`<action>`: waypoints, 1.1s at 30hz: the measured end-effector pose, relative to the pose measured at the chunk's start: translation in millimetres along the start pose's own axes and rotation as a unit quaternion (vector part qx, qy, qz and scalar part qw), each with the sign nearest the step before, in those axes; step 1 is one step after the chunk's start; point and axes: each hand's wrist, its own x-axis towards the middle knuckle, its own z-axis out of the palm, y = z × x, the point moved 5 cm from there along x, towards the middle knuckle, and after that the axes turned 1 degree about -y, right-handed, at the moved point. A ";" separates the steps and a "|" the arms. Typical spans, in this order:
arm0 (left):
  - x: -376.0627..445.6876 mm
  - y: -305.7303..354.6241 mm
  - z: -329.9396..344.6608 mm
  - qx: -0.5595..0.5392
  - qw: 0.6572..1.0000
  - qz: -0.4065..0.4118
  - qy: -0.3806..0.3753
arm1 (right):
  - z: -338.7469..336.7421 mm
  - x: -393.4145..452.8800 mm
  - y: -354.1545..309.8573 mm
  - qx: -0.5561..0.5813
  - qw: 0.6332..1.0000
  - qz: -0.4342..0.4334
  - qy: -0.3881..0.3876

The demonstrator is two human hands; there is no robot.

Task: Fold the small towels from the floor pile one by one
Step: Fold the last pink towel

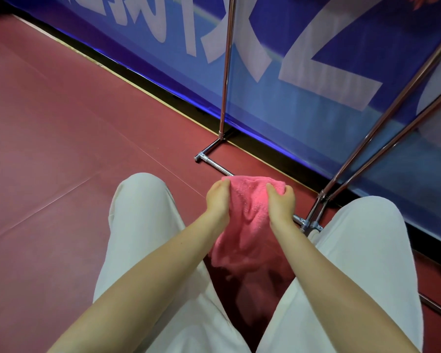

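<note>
A small pink towel hangs between my knees, held up by its top edge. My left hand grips the towel's upper left corner, and my right hand grips the upper right corner. The cloth droops in loose folds below my hands, its lower end near the floor in the shadow between my legs. More pink cloth lies dim on the floor under it; I cannot tell whether it is a separate towel. No towel pile shows clearly.
My legs in pale trousers frame the towel on both sides. A chrome rack base bar and its uprights stand just ahead. Behind them a blue banner runs along the red floor.
</note>
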 end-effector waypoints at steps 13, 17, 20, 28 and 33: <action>-6.7 8.1 40.6 -0.056 0.992 0.076 -0.085 | 16.1 -19.7 -32.1 0.093 0.980 -0.110 -0.136; 0.4 8.4 45.7 -0.036 0.988 0.091 -0.117 | 16.1 -20.3 -37.3 0.102 0.974 -0.131 -0.156; 8.3 5.1 44.3 -0.058 0.988 0.075 -0.121 | 11.7 -21.3 -44.2 0.042 0.969 -0.186 -0.157; -6.5 12.3 43.0 -0.035 0.989 0.045 -0.135 | -8.3 -24.2 -52.9 -0.038 0.961 -0.262 -0.075; -8.3 18.2 37.2 -0.016 0.985 0.040 -0.169 | -9.2 -16.3 -36.4 -0.012 0.979 -0.164 -0.120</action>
